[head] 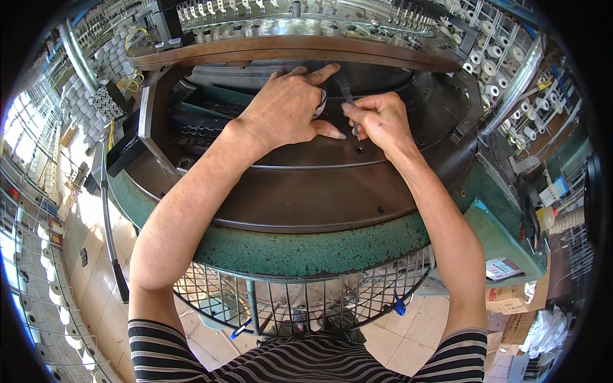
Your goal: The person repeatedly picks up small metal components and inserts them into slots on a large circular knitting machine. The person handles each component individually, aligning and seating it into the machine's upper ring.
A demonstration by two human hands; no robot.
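A circular knitting machine with a dark metal bed plate [316, 196] stands before me. My right hand [380, 117] pinches a thin dark tool [344, 86] by its narrow shaft, its wider end pointing up under the brown metal ring [287, 49]. My left hand [292, 105] is spread over the bed just left of the tool, index finger stretched towards the tool's upper end, thumb apart and pointing right. Something pale, looped like a ring or band, shows at its curled fingers. Behind the hands hangs grey knitted fabric [220, 75]. The tool's exact kind cannot be told.
A green machine rim [311, 251] and a wire guard [306, 297] lie close to my body. A metal upright [146, 124] stands left of the bed. Yarn cones [493, 90] fill a rack at right, and a black-ended lever [112, 230] hangs at left. Cardboard boxes [515, 325] sit lower right.
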